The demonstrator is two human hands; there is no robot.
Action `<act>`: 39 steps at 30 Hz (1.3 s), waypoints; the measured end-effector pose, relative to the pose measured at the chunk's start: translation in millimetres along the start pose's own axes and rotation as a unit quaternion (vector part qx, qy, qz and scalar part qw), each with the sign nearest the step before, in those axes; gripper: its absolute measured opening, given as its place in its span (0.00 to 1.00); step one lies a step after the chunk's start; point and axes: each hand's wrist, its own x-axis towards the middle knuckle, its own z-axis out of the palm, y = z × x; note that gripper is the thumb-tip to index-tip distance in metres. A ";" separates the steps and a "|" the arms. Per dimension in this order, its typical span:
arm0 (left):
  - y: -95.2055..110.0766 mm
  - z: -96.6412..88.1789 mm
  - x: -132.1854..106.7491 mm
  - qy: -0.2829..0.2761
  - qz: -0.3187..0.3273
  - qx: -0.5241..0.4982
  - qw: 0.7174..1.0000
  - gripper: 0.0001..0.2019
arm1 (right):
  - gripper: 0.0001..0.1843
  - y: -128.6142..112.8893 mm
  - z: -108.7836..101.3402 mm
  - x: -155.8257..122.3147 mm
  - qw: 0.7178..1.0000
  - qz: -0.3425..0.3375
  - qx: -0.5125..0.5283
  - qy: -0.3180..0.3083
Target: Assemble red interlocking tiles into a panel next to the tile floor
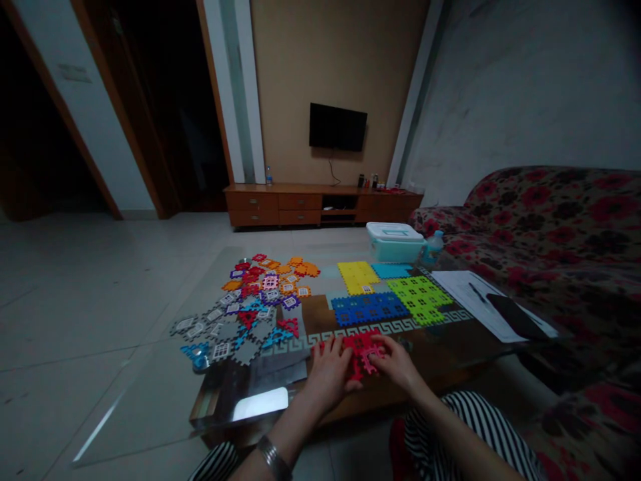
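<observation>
Near the front edge of the table, a panel of joined red interlocking puzzle tiles (359, 343) lies between my hands. My left hand (329, 366) rests on the panel's left side, fingers spread and the thumb stretched toward the near edge. A pink puzzle tile (372, 359) with a pale open frame sits at the right side of the red ones. My right hand (398, 364) holds this pink tile at its right edge between thumb and fingers. Fingers cover parts of the red tiles, so their joints are partly hidden.
Loose mixed tiles (255, 327) spread over the glass table's left half. Joined blue (370, 308), yellow (356, 275) and lime-green (420, 298) panels lie beyond my hands. A lidded box (395, 246), a bottle (433, 246), papers and a dark phone (515, 315) are at the right.
</observation>
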 end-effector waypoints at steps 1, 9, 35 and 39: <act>0.0 -0.3 0.3 0.000 0.000 0.001 1.000 0.32 | 0.20 1.1 3.7 -0.2 1.000 0.001 0.002 0.003; -0.5 2.0 2.8 0.011 0.000 0.011 1.000 0.32 | 0.13 3.4 12.7 1.0 0.995 -0.021 -0.096 0.020; -1.5 2.2 8.0 0.010 -0.002 -0.013 1.000 0.31 | 0.05 -7.5 5.0 -3.0 0.939 -0.095 -0.329 0.009; -0.8 -1.1 9.7 -0.004 -0.002 -0.030 1.000 0.32 | 0.03 -9.5 4.9 -0.6 0.938 -0.091 -0.334 0.012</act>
